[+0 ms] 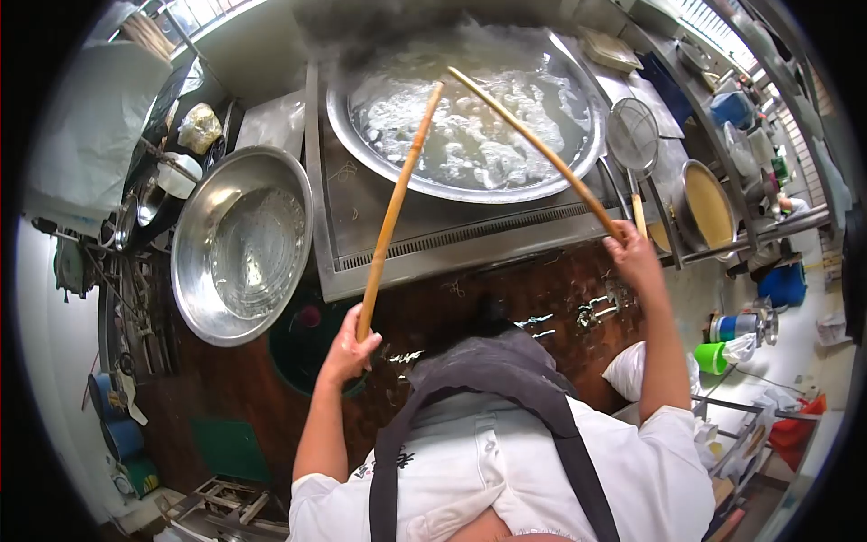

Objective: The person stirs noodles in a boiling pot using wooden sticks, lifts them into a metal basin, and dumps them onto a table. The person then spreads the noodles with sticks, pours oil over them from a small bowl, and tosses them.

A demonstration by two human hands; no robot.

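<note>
Both hands are closed around long wooden sticks, one in each, and the arms reach forward from a white shirt [470, 452] under a dark apron [506, 361]. The left hand [348, 348] has its fingers wrapped about the near end of the left stick [395, 212], which slants up and away over the stove [397, 224]. The right hand [634, 257] grips the near end of the right stick [544, 150], held farther out and leaning inward. The far ends come close together above a wide metal pot [479, 194] set into the stove. Inside it, water [488, 135] churns with white foam, and dark, blurred haze covers its far edge. Whether either tip dips below the surface cannot be told.

Left of the stove a big metal bowl [191, 244] sits tilted toward the camera, its inside shiny. A round mesh strainer [632, 135] lies just beside the pot on the right, and past it stands a pan [684, 212] with something tan in it. Below, the brown floor [226, 379] looks wet. Near the right arm are a white bag [628, 372] and a bright green bucket [711, 358].
</note>
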